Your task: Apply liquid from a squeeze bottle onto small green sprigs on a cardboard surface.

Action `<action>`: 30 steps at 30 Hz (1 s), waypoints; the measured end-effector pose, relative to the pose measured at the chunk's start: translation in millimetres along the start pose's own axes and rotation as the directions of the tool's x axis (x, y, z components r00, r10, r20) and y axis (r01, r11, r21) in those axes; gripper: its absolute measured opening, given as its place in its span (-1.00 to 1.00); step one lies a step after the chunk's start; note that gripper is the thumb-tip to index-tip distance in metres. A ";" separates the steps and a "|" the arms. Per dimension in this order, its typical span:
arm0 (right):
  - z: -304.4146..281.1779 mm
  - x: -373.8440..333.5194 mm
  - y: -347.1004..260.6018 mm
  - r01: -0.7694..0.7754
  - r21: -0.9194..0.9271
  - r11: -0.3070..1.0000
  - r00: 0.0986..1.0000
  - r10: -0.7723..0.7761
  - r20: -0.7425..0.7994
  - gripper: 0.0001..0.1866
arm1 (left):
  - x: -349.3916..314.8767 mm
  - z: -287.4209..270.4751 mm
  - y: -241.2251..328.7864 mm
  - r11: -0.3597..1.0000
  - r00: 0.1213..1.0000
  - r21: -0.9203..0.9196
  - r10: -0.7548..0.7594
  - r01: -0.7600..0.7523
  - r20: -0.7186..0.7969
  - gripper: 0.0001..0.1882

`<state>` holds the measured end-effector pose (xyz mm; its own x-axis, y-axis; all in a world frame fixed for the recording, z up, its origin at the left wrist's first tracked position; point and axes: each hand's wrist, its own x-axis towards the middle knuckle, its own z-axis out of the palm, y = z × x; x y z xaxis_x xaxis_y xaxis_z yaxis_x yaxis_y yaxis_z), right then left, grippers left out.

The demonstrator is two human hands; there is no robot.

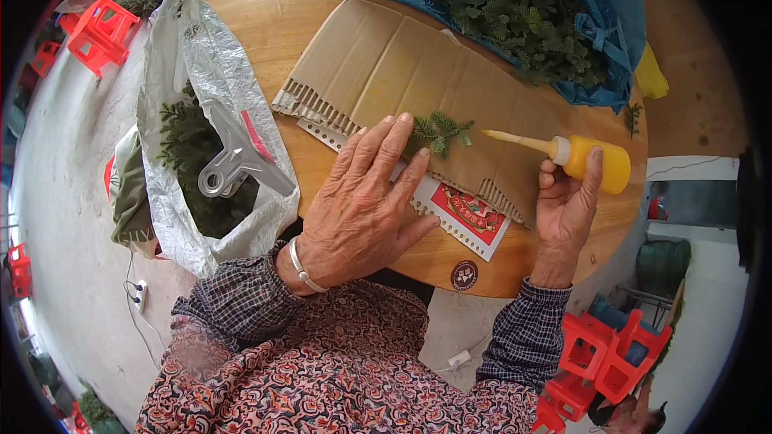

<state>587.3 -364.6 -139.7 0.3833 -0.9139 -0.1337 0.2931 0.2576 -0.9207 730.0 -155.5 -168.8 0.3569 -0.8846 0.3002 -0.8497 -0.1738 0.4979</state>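
My left hand [358,193] lies flat over a piece of brown cardboard [378,56], fingers stretched out. Its fingertips touch the left end of a small green fir sprig [441,133] that rests on the cardboard. In my right hand [565,213] is a yellow squeeze bottle [603,165], tilted on its side. Its long, narrow nozzle [515,137] points left, its tip just right of the sprig and apart from it. Under the cardboard's near edge sticks out a white card with a red print [466,213] and punched holes, partly hidden by my left hand.
A blue bag [623,40] heaped with green sprigs sits at the far right of the wooden table [265,0]. At the left hangs a white plastic bag [169,56] holding greenery, with a large metal clip [245,157] on it. Red stools [102,34] stand on the floor.
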 end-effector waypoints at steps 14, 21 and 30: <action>-13.6 -14.1 -15.7 0.014 0.033 0.999 0.999 -0.013 -0.034 -0.57 | -10.5 -2.1 23.4 1.000 1.000 -0.010 -0.009 0.008 -0.022 -0.40; -20.1 -72.6 -54.4 0.008 0.122 0.992 1.000 -0.005 -0.024 -0.60 | -50.3 -52.1 61.2 0.998 0.999 0.065 -0.001 0.004 -0.035 -0.40; -22.1 -157.5 -141.6 -0.014 0.161 0.987 1.000 0.016 -0.009 -0.57 | -116.8 -180.3 118.8 0.984 0.994 0.148 -0.086 0.096 -0.070 -0.45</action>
<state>466.1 -264.1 3.7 0.3800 -0.9125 -0.1513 0.4248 0.3174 -0.8478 657.4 5.2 1.9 0.4553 -0.8336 0.3127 -0.8596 -0.3201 0.3983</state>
